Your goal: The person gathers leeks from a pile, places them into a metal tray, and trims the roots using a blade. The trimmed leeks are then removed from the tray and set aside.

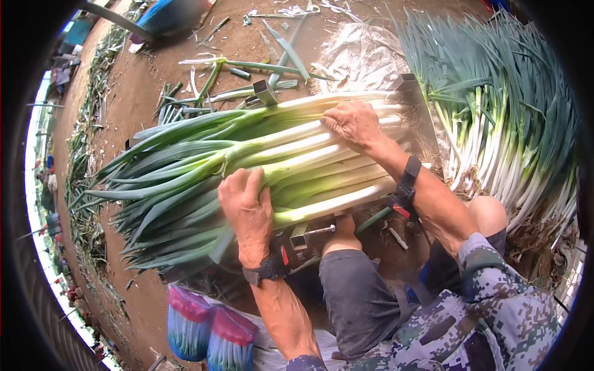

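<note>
A thick layer of long green onions (322, 167) lies across a metal frame (309, 235) in front of me, white root ends to the right and green leaves to the left. My left hand (246, 207) is closed on a green onion where white turns to green, its fingertips hidden among the stalks. Farther up and to the right, my right hand (354, 123) has its fingers curled over a white stalk near the root ends. Black straps circle both wrists.
A big heap of green onions (495, 117) lies at the right, beside a crumpled white sheet (359, 55). Cut leaves (229, 71) litter the dirt floor beyond the frame. Blue-and-pink bagged bundles (229, 334) stand at lower left. My knees are close under the frame.
</note>
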{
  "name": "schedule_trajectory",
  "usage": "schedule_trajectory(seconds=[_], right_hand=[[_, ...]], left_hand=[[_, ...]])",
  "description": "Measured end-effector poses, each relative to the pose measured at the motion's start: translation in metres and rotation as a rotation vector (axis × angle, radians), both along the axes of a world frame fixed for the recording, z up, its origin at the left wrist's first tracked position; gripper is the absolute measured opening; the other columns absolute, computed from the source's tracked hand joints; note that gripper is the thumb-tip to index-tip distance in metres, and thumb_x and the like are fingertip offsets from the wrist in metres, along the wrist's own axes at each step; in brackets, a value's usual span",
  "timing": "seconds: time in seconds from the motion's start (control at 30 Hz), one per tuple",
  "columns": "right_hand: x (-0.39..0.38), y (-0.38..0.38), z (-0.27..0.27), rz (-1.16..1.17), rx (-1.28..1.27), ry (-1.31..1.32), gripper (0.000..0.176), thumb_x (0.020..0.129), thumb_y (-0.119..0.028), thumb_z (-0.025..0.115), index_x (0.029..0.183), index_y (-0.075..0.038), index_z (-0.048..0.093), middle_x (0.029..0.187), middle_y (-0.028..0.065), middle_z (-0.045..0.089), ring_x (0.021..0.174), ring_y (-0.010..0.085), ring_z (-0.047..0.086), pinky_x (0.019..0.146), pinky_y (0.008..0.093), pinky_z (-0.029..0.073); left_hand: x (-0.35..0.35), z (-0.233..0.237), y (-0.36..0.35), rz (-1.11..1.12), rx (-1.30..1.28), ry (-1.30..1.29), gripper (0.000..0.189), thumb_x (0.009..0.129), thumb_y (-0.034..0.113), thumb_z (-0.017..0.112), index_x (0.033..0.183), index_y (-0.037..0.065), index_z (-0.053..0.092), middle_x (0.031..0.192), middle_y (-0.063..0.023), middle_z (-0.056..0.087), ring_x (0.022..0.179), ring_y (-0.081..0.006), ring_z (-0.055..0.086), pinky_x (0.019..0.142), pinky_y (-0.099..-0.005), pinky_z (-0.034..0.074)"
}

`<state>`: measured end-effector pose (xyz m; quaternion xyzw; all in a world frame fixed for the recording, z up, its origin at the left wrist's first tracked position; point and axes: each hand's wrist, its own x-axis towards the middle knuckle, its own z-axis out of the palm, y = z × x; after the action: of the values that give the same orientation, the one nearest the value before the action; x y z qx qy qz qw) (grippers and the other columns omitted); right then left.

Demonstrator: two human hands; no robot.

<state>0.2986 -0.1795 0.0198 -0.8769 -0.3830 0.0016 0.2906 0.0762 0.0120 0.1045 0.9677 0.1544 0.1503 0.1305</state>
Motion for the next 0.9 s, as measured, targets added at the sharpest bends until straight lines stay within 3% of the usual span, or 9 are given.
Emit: schedule_trajectory(seconds=[0.13, 0.17, 0.27, 0.37, 0.57, 0.67, 0.77, 0.83, 0.9], right_hand=[[0.019, -0.024, -0.002, 0.008, -0.060, 0.130, 0.041, 0.098, -0.048, 0.054, 0.085, -0.016, 0.074, 0.090, 0.0073, 0.070, 0.092, 0.0297, 0.064, 0.084, 0.0458, 0.044], [0.023, -0.027, -0.005, 0.013, -0.112, 0.142, 0.031, 0.096, -0.043, 0.061, 0.092, -0.016, 0.074, 0.092, 0.0066, 0.070, 0.093, 0.0306, 0.064, 0.083, 0.0455, 0.046], [-0.001, -0.018, 0.006, -0.103, 0.152, -0.256, 0.028, 0.092, -0.034, 0.069, 0.108, -0.010, 0.072, 0.097, 0.0084, 0.069, 0.092, 0.0311, 0.064, 0.084, 0.0453, 0.049], [-0.034, -0.015, 0.032, 0.123, 0.036, 0.054, 0.030, 0.084, -0.030, 0.078, 0.105, -0.011, 0.069, 0.108, 0.0090, 0.065, 0.103, 0.0294, 0.061, 0.089, 0.0422, 0.050], [-0.034, -0.013, 0.006, 0.042, 0.096, -0.300, 0.038, 0.071, -0.023, 0.078, 0.107, -0.017, 0.066, 0.106, 0.0033, 0.063, 0.102, 0.0273, 0.060, 0.087, 0.0426, 0.049], [-0.025, -0.017, 0.005, 0.078, 0.030, -0.236, 0.041, 0.069, -0.026, 0.080, 0.107, -0.017, 0.067, 0.107, 0.0029, 0.063, 0.105, 0.0253, 0.059, 0.090, 0.0437, 0.046], [-0.015, -0.039, 0.007, 0.083, 0.017, -0.144, 0.038, 0.085, -0.047, 0.071, 0.104, -0.014, 0.068, 0.102, 0.0059, 0.064, 0.101, 0.0277, 0.061, 0.085, 0.0436, 0.049], [-0.008, -0.054, -0.001, 0.076, -0.029, -0.023, 0.051, 0.091, -0.061, 0.060, 0.094, -0.011, 0.068, 0.092, 0.0087, 0.063, 0.092, 0.0301, 0.063, 0.077, 0.0439, 0.050], [0.001, -0.069, -0.007, 0.098, -0.044, -0.074, 0.050, 0.091, -0.060, 0.060, 0.089, -0.010, 0.068, 0.088, 0.0094, 0.062, 0.087, 0.0304, 0.063, 0.075, 0.0443, 0.049]], left_hand=[[0.005, -0.009, 0.008, -0.011, -0.018, -0.030, 0.043, 0.072, -0.001, 0.076, 0.112, 0.013, 0.072, 0.109, -0.0085, 0.062, 0.109, -0.0309, 0.056, 0.099, -0.0431, 0.042], [0.007, -0.009, 0.008, 0.000, -0.032, -0.037, 0.042, 0.072, -0.002, 0.076, 0.111, 0.012, 0.073, 0.108, -0.0084, 0.062, 0.108, -0.0308, 0.056, 0.099, -0.0425, 0.042], [0.008, -0.006, 0.007, 0.013, -0.040, -0.053, 0.041, 0.072, -0.002, 0.076, 0.111, 0.012, 0.073, 0.107, -0.0084, 0.062, 0.107, -0.0308, 0.055, 0.098, -0.0418, 0.043], [0.008, -0.010, 0.006, 0.011, -0.063, -0.055, 0.040, 0.073, -0.002, 0.076, 0.111, 0.012, 0.073, 0.108, -0.0087, 0.063, 0.106, -0.0304, 0.056, 0.097, -0.0412, 0.043], [0.036, 0.012, 0.015, 0.011, -0.030, -0.028, 0.026, 0.077, 0.001, 0.075, 0.101, 0.009, 0.073, 0.104, -0.0069, 0.066, 0.099, -0.0304, 0.059, 0.092, -0.0396, 0.045], [0.040, 0.012, 0.013, 0.040, -0.020, 0.024, 0.017, 0.080, 0.010, 0.073, 0.097, 0.011, 0.073, 0.104, -0.0064, 0.067, 0.098, -0.0316, 0.058, 0.090, -0.0414, 0.045], [0.028, 0.004, 0.010, -0.007, -0.039, -0.005, 0.019, 0.079, 0.005, 0.073, 0.096, 0.011, 0.072, 0.106, -0.0066, 0.067, 0.102, -0.0318, 0.058, 0.090, -0.0432, 0.047], [0.020, 0.003, 0.005, -0.049, -0.038, -0.053, 0.020, 0.080, 0.003, 0.072, 0.099, 0.009, 0.070, 0.106, -0.0100, 0.066, 0.102, -0.0331, 0.058, 0.090, -0.0439, 0.047], [0.013, 0.003, 0.001, -0.067, -0.064, -0.048, 0.025, 0.079, 0.002, 0.073, 0.103, 0.008, 0.069, 0.110, -0.0114, 0.065, 0.106, -0.0337, 0.057, 0.093, -0.0437, 0.047]])
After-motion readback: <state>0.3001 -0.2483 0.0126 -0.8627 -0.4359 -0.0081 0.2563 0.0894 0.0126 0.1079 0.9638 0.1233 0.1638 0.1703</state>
